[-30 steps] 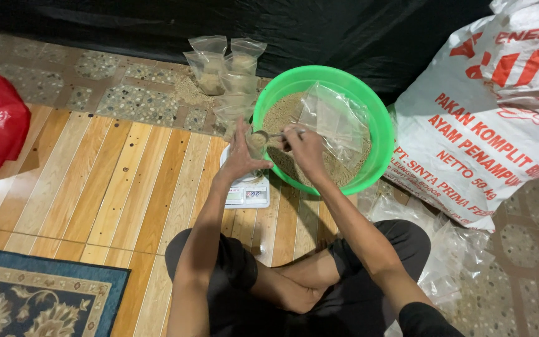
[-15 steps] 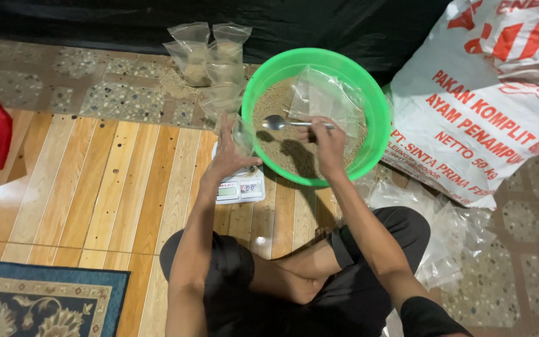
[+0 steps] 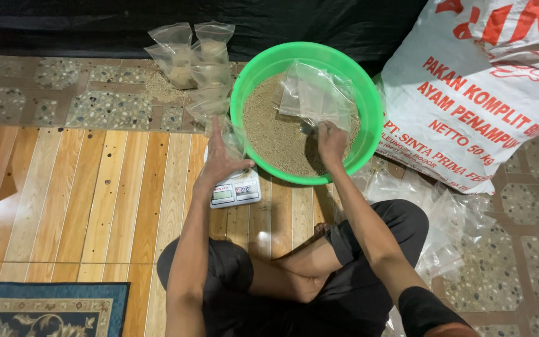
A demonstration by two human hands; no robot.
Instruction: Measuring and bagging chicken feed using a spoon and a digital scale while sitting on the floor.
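Four clear bags (image 3: 191, 62) already stand filled with grain on the tiles beyond the scale — so, as I judge it, several portions are done and another is under way. My left hand (image 3: 223, 161) rests with fingers spread flat over a clear bag on the small digital scale (image 3: 237, 189), steadying it rather than gripping. My right hand (image 3: 330, 142) is down in the green basin (image 3: 251, 75), curled closed; I believe it grips a scoop handle, though the tool itself is hidden among the pellets (image 3: 276, 134). A loose plastic bag (image 3: 316, 93) lies inside the basin, draped over the feed just beside that hand, and may get in the way of scooping. Much feed remains in the basin, and the big white sack (image 3: 488, 87) lies on the right. A pile of empty bags (image 3: 450, 218) waits by my right knee — plenty left to fill.
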